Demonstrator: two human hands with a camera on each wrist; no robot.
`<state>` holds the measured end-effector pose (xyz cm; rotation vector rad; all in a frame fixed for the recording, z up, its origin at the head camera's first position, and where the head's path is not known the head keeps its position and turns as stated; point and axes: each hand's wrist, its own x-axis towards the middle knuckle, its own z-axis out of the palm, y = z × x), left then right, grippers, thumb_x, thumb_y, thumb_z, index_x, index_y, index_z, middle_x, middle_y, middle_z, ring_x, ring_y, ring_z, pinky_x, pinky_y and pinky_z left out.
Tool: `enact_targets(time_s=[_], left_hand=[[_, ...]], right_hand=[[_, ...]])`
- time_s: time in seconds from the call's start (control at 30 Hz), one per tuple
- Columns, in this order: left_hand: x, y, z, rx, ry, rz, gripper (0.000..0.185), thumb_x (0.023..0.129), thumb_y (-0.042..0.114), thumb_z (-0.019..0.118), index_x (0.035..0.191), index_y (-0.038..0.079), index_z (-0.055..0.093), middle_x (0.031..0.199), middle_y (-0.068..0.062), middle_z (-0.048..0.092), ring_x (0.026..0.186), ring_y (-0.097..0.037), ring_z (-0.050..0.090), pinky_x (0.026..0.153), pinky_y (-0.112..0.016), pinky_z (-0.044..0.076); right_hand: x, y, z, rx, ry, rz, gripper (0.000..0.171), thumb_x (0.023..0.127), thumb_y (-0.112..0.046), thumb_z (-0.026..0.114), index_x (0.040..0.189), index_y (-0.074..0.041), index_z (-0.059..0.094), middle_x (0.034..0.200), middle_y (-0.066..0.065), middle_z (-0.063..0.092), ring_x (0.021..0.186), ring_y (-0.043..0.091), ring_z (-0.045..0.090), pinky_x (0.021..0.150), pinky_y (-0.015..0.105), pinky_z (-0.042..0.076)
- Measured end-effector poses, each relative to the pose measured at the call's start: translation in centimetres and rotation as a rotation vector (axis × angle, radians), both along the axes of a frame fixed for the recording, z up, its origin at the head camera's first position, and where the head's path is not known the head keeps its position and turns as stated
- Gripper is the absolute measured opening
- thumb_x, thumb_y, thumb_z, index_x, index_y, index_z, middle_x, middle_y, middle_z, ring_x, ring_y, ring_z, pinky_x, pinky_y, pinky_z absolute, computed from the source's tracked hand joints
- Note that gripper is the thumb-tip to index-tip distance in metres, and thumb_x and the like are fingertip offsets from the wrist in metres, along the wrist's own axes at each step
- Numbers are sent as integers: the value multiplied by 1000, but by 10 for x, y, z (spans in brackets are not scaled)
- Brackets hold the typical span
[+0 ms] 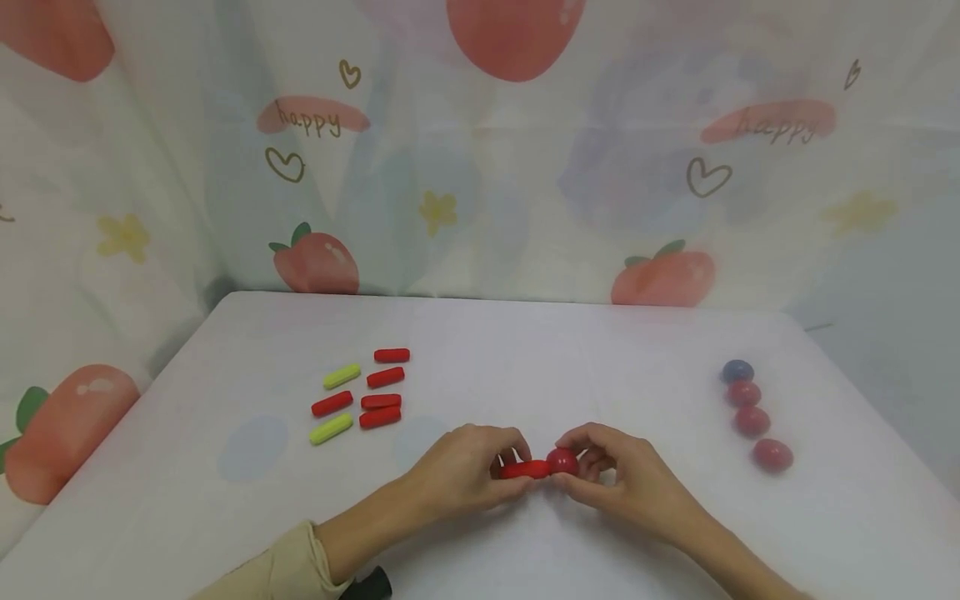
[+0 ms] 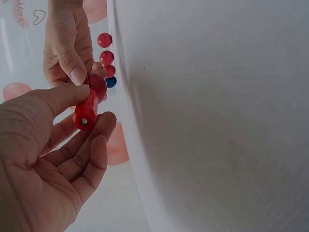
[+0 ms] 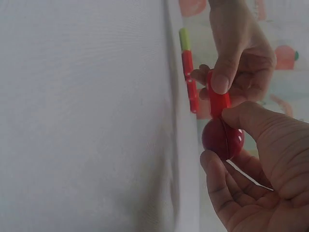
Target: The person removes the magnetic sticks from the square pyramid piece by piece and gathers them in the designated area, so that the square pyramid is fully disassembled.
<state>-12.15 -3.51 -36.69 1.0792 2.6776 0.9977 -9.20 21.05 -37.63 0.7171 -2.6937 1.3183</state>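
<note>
Between thumb and fingers my left hand point(image 1: 472, 467) pinches a red plastic rod point(image 1: 527, 470). A small hole shows in the rod's near end in the left wrist view. My right hand point(image 1: 633, 479) pinches a red ball point(image 1: 562, 462), which has a seam around it in the right wrist view. One end of the rod point(image 3: 219, 101) meets the ball point(image 3: 223, 138); whether they are joined cannot be told. Both hands are low over the front middle of the white table.
Several red rods point(image 1: 386, 377) and two yellow-green rods point(image 1: 331, 429) lie at the left of the white table point(image 1: 525, 358). A blue ball point(image 1: 738, 371) and three red balls point(image 1: 772, 456) form a row at the right. A printed curtain point(image 1: 510, 183) hangs behind.
</note>
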Motion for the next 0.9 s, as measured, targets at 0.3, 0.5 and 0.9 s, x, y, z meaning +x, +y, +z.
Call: enact_targets(time_s=[0.3, 0.5, 0.9], left_hand=[[3, 0, 5, 53, -15, 25, 14, 86, 14, 82, 95, 10, 72, 73, 8, 65, 62, 0, 52, 59, -15, 47], [0, -8, 10, 46, -32, 133, 15, 87, 18, 82, 95, 12, 71, 73, 8, 65, 59, -2, 53, 58, -17, 49], [-20, -75, 16, 155, 105, 343, 22, 82, 14, 87, 97, 12, 72, 84, 6, 70, 74, -9, 64, 71, -26, 58]], right_hand=[[3, -3, 2, -22, -11, 22, 33, 83, -12, 86, 109, -18, 67, 92, -10, 69, 77, 7, 64, 73, 24, 55], [8, -1, 8, -76, -46, 128, 27, 88, -19, 83, 110, -19, 67, 95, -8, 71, 78, 10, 65, 73, 25, 56], [9, 53, 5, 57, -60, -145, 35, 86, -22, 85, 115, -14, 67, 96, -7, 69, 79, 9, 63, 71, 21, 55]])
